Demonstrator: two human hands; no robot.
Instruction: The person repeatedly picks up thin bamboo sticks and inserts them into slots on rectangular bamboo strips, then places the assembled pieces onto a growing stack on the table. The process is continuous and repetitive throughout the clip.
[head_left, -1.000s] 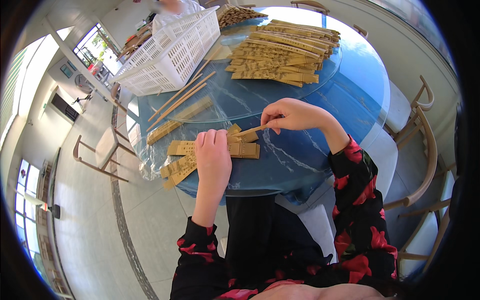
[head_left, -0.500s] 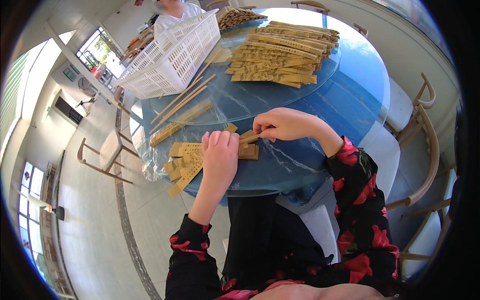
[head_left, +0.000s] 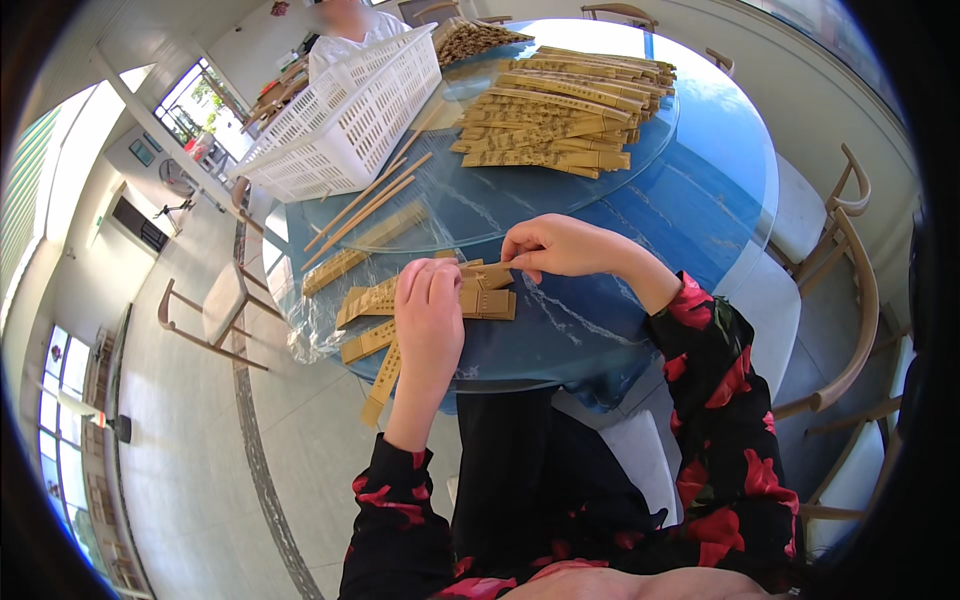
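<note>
Head view shows two bare hands working close together at the near edge of a round blue desk (head_left: 600, 335); the left hand (head_left: 430, 300) is palm down, its fingers bent together over a fan of printed brown paper sleeves (head_left: 488, 305), holding them; its thumb and whatever lies under the palm are hidden. The right hand (head_left: 560, 245) is narrow, thumb and forefinger pinched on the outer end of a thin strip (head_left: 490, 266); whether that strip is a bare stick or the tip of a sleeve is too small to tell.

That strip lies between the two hands, to the left of the right fingertips; its long axis runs mostly sideways, rising slightly toward the right hand, and its inner end points at the left hand; the right hand touches the strip's outer end, the left is just beside its inner end. More sleeves stick out left of the left hand, and one loose sleeve (head_left: 380, 388) slants toward the body, out past the desk's edge.

Beyond the left hand lie a long bundle (head_left: 335, 272), clear plastic (head_left: 310, 338) and a few loose chopsticks (head_left: 365, 215), slanting away to the right; farther off stand a white basket (head_left: 340, 130) and a big pile of brown packets (head_left: 570, 110), well apart from both hands; a person in a white top (head_left: 355, 45) is behind the basket.
</note>
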